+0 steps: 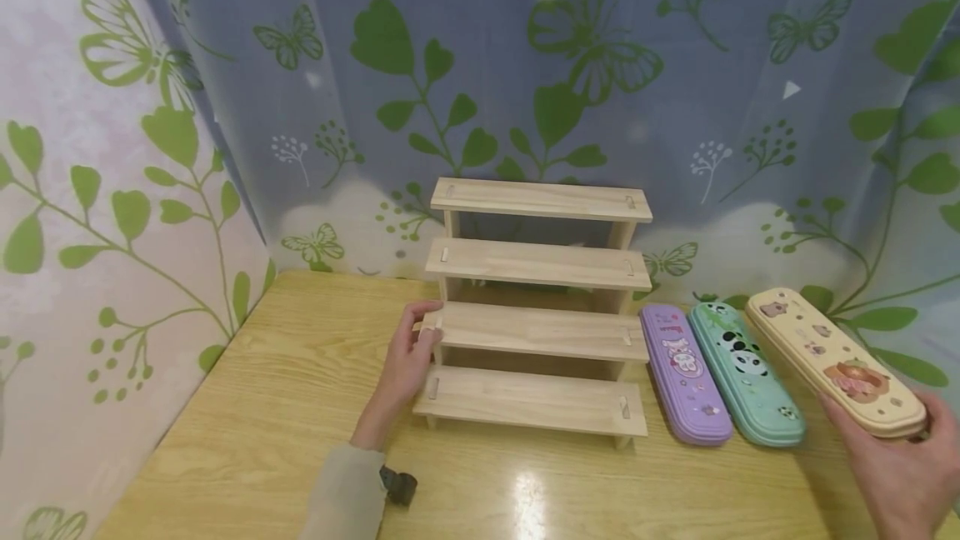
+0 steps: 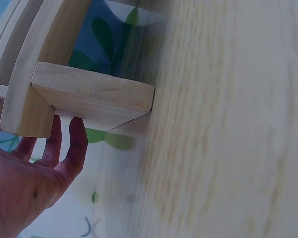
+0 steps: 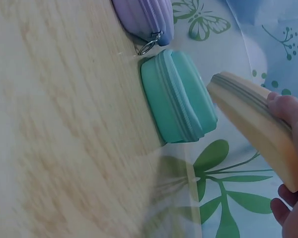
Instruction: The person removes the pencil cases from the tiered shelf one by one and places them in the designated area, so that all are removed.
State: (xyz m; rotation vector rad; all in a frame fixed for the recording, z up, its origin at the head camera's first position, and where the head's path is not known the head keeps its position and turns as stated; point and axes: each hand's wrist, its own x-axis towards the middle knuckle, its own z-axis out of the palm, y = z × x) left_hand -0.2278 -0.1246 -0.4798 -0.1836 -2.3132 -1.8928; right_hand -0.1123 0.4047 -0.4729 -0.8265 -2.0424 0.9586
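A four-step wooden display shelf (image 1: 536,328) stands on the table. My left hand (image 1: 405,361) grips the left end of its second step from the bottom, thumb on top. In the left wrist view, fingers (image 2: 77,144) curl against the side panel (image 2: 97,91). On the right, my right hand (image 1: 903,461) holds the near end of a cream pencil case (image 1: 840,357) with cartoon prints, tilted and raised off the table. Close to it lie a teal pencil case (image 1: 746,373) with a panda and a purple pencil case (image 1: 684,373), side by side.
The purple case lies right by the shelf's right end. A patterned cloth (image 1: 465,65) with leaves and butterflies hangs close behind the shelf, and another stretch of cloth (image 1: 112,215) borders the left. The wood-grain table (image 1: 247,440) extends in front.
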